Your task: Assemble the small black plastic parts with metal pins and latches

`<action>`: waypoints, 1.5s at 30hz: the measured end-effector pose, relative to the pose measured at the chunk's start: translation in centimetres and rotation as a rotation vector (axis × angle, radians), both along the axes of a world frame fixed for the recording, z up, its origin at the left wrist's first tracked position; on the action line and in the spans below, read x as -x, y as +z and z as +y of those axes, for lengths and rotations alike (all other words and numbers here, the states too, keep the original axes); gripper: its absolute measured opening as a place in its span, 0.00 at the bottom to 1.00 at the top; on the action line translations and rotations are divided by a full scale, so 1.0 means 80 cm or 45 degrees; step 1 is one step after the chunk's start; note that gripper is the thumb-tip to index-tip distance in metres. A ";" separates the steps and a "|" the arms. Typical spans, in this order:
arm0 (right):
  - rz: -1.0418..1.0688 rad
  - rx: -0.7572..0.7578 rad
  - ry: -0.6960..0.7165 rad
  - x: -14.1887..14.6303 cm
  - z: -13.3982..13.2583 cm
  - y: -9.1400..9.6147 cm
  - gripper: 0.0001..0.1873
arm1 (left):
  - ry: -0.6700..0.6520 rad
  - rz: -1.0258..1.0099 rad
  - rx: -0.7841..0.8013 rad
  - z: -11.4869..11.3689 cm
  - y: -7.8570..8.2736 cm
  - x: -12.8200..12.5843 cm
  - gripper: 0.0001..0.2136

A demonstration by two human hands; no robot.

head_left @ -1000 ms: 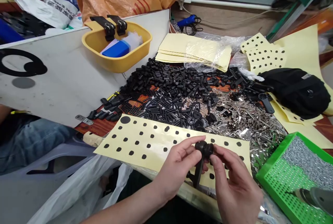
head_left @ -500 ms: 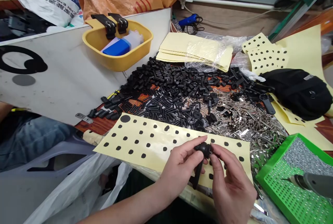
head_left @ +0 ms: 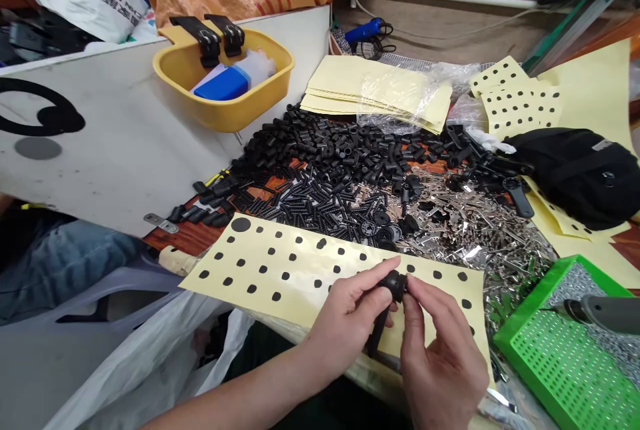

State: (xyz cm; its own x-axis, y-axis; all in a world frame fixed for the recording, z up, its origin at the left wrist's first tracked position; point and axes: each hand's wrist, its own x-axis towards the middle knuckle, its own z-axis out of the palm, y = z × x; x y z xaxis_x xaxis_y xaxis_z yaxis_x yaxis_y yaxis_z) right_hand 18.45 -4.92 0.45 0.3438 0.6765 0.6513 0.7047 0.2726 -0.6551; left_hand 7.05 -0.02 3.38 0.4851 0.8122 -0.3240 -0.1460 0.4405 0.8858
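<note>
My left hand (head_left: 345, 317) and my right hand (head_left: 440, 350) both hold a black plastic knob-headed part (head_left: 395, 285), pinching its round head between fingers and thumbs. Its dark stem (head_left: 377, 333) points down and away from me, partly hidden by my left hand. Beneath my hands lies a pale yellow sheet with black dots (head_left: 280, 270). Just beyond the sheet spread loose black pins (head_left: 310, 203), black tubes (head_left: 340, 150) and a heap of small silvery metal parts (head_left: 475, 230).
A green perforated tray (head_left: 565, 357) sits at the right, under a grey power screwdriver (head_left: 605, 313). Behind are plastic-wrapped yellow sheets (head_left: 380, 93), a black pouch (head_left: 580, 177), a yellow caddy (head_left: 225, 93) and a white board (head_left: 125, 157). A seated person's jeans (head_left: 60, 257) show at left.
The whole view has shifted slightly upward as my head moved. The screwdriver has risen and drawn right over the green tray. My hands still hold the black part, with only small shifts of grip.
</note>
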 end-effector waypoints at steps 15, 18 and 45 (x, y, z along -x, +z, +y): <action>0.907 0.673 0.366 -0.034 0.007 0.018 0.14 | -0.082 0.031 0.018 0.008 -0.008 0.015 0.28; 1.057 0.797 0.442 -0.040 0.011 0.019 0.17 | -0.114 0.140 -0.089 0.005 -0.005 0.014 0.25; 0.758 0.798 0.356 -0.043 -0.005 0.025 0.14 | -0.280 0.056 -0.050 -0.004 -0.015 0.006 0.20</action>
State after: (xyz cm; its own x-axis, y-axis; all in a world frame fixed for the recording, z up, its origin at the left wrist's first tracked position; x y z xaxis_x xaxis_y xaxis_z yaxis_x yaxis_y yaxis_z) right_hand 21.93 -5.35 2.48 0.2756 0.9564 -0.0967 0.1639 -0.1459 -0.9756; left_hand 6.60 -0.31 2.17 0.6377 0.7010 -0.3192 -0.0111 0.4227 0.9062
